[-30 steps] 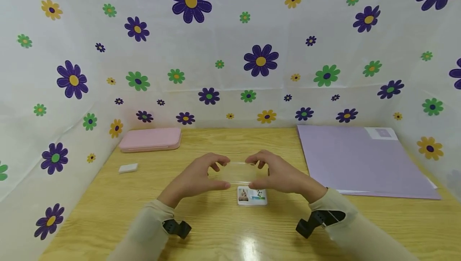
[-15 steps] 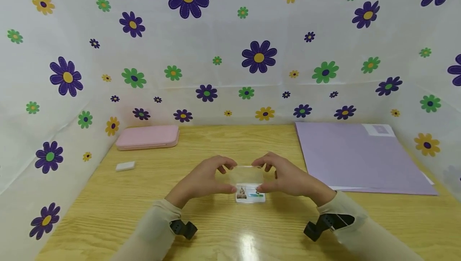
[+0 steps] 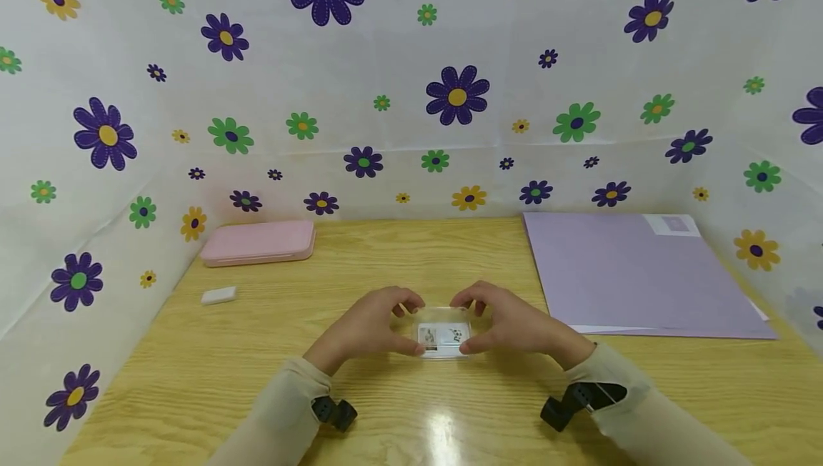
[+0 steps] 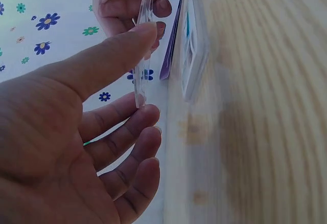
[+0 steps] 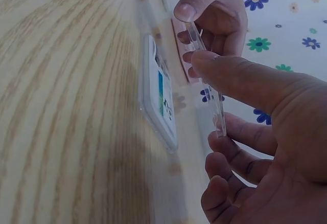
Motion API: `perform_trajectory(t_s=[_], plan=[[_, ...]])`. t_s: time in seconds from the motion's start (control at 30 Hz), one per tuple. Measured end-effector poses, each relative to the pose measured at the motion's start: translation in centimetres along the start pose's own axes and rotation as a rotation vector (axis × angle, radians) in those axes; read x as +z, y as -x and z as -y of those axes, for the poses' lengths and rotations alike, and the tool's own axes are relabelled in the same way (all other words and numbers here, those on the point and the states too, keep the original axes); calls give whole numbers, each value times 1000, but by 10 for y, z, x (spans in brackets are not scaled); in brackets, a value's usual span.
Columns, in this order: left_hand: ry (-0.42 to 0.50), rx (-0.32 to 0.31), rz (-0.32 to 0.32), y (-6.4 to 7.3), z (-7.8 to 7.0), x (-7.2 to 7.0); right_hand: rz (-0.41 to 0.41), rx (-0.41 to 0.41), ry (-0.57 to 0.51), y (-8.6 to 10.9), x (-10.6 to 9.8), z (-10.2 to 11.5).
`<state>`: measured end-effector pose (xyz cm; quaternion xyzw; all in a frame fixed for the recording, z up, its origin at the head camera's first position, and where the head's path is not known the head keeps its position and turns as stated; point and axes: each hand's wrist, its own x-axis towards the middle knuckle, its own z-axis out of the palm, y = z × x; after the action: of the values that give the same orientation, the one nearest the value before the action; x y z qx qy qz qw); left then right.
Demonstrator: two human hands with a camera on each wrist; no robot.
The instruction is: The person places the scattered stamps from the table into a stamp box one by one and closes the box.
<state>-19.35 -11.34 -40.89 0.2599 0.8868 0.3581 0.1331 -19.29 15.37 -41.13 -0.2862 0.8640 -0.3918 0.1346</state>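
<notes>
Both hands hold a clear plastic lid [image 4: 141, 83], thin and rectangular, by its opposite ends. My left hand [image 3: 378, 324] pinches one end between thumb and fingers; my right hand [image 3: 509, 319] does the same at the other. Below the lid, a small flat white case [image 5: 157, 98] with little pictures on its top lies on the table. From the head view the case shows through the lid, which overlaps it. In both wrist views a gap separates the lid from the case.
On the wooden table [image 3: 360, 251], a pink case [image 3: 258, 242] lies at the back left, with a small white block [image 3: 219, 296] in front of it. A large lilac folder [image 3: 630, 273] covers the back right. Flowered white cloth [image 3: 386, 58] hangs behind and at the sides.
Both hands have brought the clear lid down and nearer in the head view, from behind the white case to over it. The grip stays the same. The view has shifted slightly.
</notes>
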Motion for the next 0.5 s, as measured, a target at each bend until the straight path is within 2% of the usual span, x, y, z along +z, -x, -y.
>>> perform_trajectory(t_s=[0.23, 0.5], plan=[[-5, -29, 1, -1, 3, 6, 10, 34, 23, 0, 4, -3], [-31, -37, -4, -4, 9, 13, 18, 2, 39, 0, 7, -6]])
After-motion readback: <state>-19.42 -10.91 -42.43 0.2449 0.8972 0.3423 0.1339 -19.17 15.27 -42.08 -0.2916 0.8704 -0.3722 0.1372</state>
